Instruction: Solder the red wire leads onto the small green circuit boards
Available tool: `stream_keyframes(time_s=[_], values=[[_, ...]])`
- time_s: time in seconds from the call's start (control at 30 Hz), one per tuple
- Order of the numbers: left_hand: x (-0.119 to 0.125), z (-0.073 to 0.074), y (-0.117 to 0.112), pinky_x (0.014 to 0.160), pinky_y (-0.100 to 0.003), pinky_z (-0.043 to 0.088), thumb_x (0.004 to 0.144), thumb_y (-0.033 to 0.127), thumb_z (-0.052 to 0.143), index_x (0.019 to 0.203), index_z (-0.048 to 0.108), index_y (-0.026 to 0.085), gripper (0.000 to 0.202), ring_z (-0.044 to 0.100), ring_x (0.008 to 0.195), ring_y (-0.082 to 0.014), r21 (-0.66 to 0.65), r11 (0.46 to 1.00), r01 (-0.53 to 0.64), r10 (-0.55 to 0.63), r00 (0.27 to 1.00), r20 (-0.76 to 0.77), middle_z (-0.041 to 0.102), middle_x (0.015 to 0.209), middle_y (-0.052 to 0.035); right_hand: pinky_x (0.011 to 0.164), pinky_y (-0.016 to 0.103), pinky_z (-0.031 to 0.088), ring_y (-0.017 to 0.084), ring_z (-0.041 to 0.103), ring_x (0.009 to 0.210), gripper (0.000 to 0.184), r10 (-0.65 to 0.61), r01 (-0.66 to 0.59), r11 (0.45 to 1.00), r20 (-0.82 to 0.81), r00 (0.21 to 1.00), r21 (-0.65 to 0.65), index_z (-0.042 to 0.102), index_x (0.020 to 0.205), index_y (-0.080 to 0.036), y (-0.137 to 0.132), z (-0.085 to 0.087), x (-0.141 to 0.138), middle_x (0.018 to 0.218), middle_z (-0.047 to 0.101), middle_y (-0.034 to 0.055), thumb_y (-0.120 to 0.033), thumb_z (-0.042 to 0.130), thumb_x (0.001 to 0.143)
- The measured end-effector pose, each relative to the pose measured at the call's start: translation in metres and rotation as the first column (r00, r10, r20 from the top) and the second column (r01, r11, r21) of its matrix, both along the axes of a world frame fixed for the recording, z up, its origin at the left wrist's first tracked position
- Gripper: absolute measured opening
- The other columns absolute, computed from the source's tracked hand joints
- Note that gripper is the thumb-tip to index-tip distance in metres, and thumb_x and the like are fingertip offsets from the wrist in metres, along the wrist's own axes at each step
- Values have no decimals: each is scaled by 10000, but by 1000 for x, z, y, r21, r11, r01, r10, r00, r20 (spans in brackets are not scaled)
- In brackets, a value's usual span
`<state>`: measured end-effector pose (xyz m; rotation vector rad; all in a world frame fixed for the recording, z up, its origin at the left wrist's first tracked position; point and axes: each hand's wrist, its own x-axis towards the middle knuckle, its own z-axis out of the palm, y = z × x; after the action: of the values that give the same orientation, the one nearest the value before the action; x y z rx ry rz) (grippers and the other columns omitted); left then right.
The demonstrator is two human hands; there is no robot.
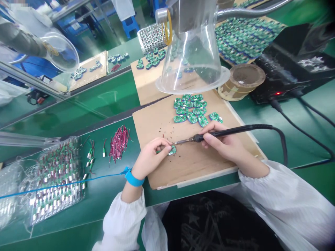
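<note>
My right hand (pixel 221 140) is closed around the black handle of a soldering iron (pixel 230 130), whose metal tip points left. That tip reaches close to a small green circuit board (pixel 172 150) lying on the brown work board (pixel 193 170). With fingers and thumb bent together, my left hand (pixel 154 155) grips the circuit board and covers part of it. A short dark red wire end stands up just behind the left fingers. Whether the iron's tip touches the board I cannot tell. A blue wrist strap (pixel 134 177) circles my left wrist.
Several circuit boards (pixel 192 109) lie grouped behind my hands. A clear fume hood (pixel 192 66) hangs above them. Left are a pile of red wires (pixel 119 143) and a tray of small wired parts (pixel 57 177). A round tan pot (pixel 240 82) and a black soldering station (pixel 282 73) stand right.
</note>
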<state>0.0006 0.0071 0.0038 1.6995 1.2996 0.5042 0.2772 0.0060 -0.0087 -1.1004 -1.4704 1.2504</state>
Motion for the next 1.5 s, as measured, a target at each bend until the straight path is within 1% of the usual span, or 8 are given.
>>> stream_keyframes(time_s=[0.1,0.3,0.37,0.53,0.77,0.9,1.23,1.5], values=[[0,2,0,851,-336,475,977,287,627,891,650,212,117,630,1004,-182,23,1000,13,-13,1000,6,706,1141,-28,570,300,508,148,625,577,236,-1,1,1000,2,1000,2,616,927,-252,0,1,0,691,649,-3,-483,637,968],[-1,2,0,860,-326,474,976,273,627,879,648,206,120,618,1061,-177,44,998,40,-39,999,-24,673,1165,-32,571,284,505,138,624,584,204,29,-30,999,14,999,38,608,940,-244,0,2,1,693,638,-6,-442,627,985],[0,1,0,833,-313,474,971,270,632,863,642,202,128,619,1031,-171,57,998,31,-29,999,-41,676,1146,-27,579,278,500,135,625,600,176,41,-42,998,21,999,56,608,952,-244,0,1,2,709,637,-6,-414,619,995],[3,-3,-1,748,-286,458,953,242,653,839,631,198,124,592,862,-138,99,995,4,2,998,-67,689,1106,-6,608,286,486,142,620,653,129,91,-99,992,97,991,82,619,976,-247,0,-4,4,754,647,3,-374,624,997],[4,-4,-2,713,-270,448,932,191,661,837,637,191,99,551,773,-119,136,991,1,7,998,-59,697,1091,-7,632,305,492,160,622,685,120,120,-135,987,150,981,91,628,1009,-247,0,-7,6,795,658,14,-367,628,992],[5,-4,-2,706,-264,446,924,168,661,829,636,189,101,549,768,-114,146,989,-4,12,998,-57,699,1086,-5,639,305,492,163,624,695,122,124,-141,986,163,979,92,630,1009,-245,0,-8,6,804,661,18,-365,630,990],[6,-4,-3,710,-265,453,925,170,664,822,637,191,108,567,790,-120,151,988,-12,20,998,-53,699,1081,-7,619,290,483,149,614,670,125,119,-133,988,157,980,79,622,992,-239,1,-6,5,776,652,9,-364,629,993],[5,-5,-4,707,-273,467,929,178,666,818,640,191,115,580,798,-123,161,987,-14,22,999,-45,698,1080,-14,577,275,464,126,590,594,152,60,-64,994,48,997,84,615,933,-238,1,-2,3,700,633,-11,-375,624,997]])
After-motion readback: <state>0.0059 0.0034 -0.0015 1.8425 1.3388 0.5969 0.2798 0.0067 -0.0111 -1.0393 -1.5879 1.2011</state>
